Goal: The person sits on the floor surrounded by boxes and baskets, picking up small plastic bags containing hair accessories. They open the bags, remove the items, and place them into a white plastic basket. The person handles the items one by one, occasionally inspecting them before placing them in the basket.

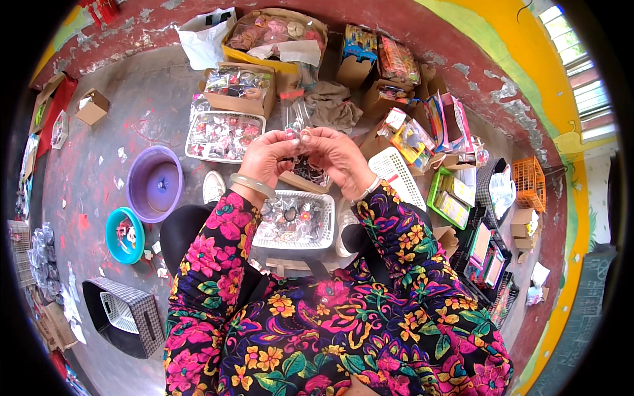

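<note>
Both hands are raised close together in front of me, with a small clear plastic bag [296,116] between them. My left hand [264,158] pinches the bag's near end with thumb and fingers. From the other side, my right hand [338,160] grips the same end, its fingertips almost touching the left ones. A reddish strip shows at the bag's far end; its contents are too small to make out. Below the hands, a white basket [290,245] holds small bagged accessories. Just beyond it, an open cardboard box [297,181] with dark items is partly hidden by my hands.
A purple basin [135,178] and a teal basin [116,254] stand on the floor at left. Another white basket [212,157] of packets sits ahead-left, near a cardboard box [254,109]. Packed boxes line the far wall; a green basket [432,206] and black crates [472,297] stand at right.
</note>
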The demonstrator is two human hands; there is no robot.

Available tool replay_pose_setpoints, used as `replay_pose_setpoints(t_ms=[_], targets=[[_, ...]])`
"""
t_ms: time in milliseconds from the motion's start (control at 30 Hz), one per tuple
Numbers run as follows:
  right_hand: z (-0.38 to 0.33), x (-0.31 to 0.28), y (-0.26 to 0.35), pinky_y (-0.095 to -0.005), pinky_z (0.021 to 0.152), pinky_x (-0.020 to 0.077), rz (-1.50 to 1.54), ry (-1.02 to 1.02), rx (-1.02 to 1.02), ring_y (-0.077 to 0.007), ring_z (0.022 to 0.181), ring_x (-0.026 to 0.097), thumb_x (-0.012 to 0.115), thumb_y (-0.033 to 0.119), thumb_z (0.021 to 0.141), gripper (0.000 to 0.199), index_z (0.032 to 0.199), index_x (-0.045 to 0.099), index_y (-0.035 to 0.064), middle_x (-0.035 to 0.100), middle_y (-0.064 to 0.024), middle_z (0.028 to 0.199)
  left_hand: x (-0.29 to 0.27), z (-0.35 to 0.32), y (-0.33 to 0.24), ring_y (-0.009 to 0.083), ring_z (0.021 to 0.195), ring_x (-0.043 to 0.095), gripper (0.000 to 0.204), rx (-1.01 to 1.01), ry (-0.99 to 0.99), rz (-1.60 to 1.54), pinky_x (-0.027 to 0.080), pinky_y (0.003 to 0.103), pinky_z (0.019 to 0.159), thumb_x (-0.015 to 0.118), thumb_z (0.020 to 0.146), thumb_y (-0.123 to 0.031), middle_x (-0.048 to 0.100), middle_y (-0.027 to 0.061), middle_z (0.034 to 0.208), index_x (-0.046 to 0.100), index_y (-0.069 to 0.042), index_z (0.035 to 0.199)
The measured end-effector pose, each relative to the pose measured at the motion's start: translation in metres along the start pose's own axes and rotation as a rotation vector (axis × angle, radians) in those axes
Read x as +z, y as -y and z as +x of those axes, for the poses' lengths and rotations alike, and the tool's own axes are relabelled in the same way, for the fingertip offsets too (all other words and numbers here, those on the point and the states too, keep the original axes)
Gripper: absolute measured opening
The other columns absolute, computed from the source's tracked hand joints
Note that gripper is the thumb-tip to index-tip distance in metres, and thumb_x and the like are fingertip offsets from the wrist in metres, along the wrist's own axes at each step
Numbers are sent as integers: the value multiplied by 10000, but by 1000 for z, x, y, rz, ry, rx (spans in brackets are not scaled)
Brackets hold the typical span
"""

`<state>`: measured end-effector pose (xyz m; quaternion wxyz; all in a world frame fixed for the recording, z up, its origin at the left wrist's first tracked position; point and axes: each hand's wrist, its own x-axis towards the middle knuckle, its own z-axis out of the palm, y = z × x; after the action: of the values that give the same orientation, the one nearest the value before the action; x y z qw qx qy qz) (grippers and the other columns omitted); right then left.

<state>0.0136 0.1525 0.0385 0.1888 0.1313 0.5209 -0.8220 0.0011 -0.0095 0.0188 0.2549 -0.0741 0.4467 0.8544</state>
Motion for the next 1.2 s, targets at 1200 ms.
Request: replay_pose_setpoints(t_ms=[1200], targets=[[4,-15,6,-181,568,413,-330,109,4,-58,645,545,659,142,769,188,903,596,26,617,-14,768,1,-3,-8,76,741,585,119,10,12,-80,475,141,589,571,783,20,611,40,865,570,-1,900]])
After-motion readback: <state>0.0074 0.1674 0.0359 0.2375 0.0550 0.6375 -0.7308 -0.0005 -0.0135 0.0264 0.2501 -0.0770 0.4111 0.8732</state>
